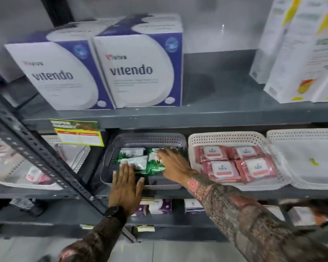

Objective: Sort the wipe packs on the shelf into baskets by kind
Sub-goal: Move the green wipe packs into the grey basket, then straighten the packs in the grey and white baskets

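Observation:
A grey perforated basket [150, 138] on the middle shelf holds several green-and-white wipe packs [138, 161]. My left hand [126, 188] lies flat and open over the basket's front rim, fingertips touching a green pack. My right hand [175, 165] reaches into the same basket from the right, fingers curled down onto the green packs; whether it grips one is unclear. To the right, a white basket [225, 138] holds several pink wipe packs [235, 163]. Another white basket [301, 148] at the far right holds only a small yellow-green scrap [314, 162].
White-and-purple boxes [133, 69] and tall white-and-yellow cartons [301, 53] stand on the shelf above. A slanted grey metal brace [46, 159] crosses at left, with a white basket [51, 163] of pink packs behind it. Small purple boxes [157, 206] sit on the shelf below.

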`<state>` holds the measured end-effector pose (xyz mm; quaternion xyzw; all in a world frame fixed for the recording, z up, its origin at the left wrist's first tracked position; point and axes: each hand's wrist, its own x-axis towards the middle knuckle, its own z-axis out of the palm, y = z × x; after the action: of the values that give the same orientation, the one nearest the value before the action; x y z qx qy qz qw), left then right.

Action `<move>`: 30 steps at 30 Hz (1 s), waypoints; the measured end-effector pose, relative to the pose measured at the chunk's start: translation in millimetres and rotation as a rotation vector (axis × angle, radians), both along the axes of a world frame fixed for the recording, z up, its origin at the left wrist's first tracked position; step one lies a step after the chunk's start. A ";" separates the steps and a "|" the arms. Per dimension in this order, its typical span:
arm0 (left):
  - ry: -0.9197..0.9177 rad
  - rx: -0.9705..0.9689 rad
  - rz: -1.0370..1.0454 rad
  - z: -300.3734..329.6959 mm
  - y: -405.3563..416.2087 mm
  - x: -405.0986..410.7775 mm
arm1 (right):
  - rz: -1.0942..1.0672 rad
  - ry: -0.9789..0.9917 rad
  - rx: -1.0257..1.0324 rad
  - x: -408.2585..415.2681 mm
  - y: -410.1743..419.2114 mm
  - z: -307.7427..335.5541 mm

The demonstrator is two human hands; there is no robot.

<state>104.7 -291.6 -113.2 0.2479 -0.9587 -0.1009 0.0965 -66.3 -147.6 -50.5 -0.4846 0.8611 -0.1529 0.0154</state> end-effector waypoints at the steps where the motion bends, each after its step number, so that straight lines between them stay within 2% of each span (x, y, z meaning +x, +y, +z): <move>1: -0.001 0.001 -0.006 -0.5 -1.2 -0.1 | -0.010 0.014 0.030 0.6 -4.5 -7.7; 8: 0.153 0.068 -0.048 29.1 -32.5 -10.9 | -0.097 -0.030 0.042 4.2 -7.7 -26.0; 14: -0.251 -0.087 -0.244 39.6 -69.9 -44.7 | -0.173 -0.039 0.066 8.6 -4.3 -22.7; 19: -0.213 -0.132 -0.319 44.4 -85.9 -54.1 | -0.206 -0.142 0.096 6.9 -2.6 -17.1; 25: -0.306 0.131 -0.342 46.7 -117.4 -38.7 | -0.167 -0.222 0.108 9.5 -4.8 -15.1; 30: -0.335 0.169 -0.320 49.7 -119.2 -31.7 | -0.145 -0.235 0.153 15.4 -7.3 -17.5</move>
<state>73.1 -410.8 -63.5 0.1132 -0.9765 -0.1522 -0.1019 -50.9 -155.0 -68.0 -0.3975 0.8953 -0.1429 0.1418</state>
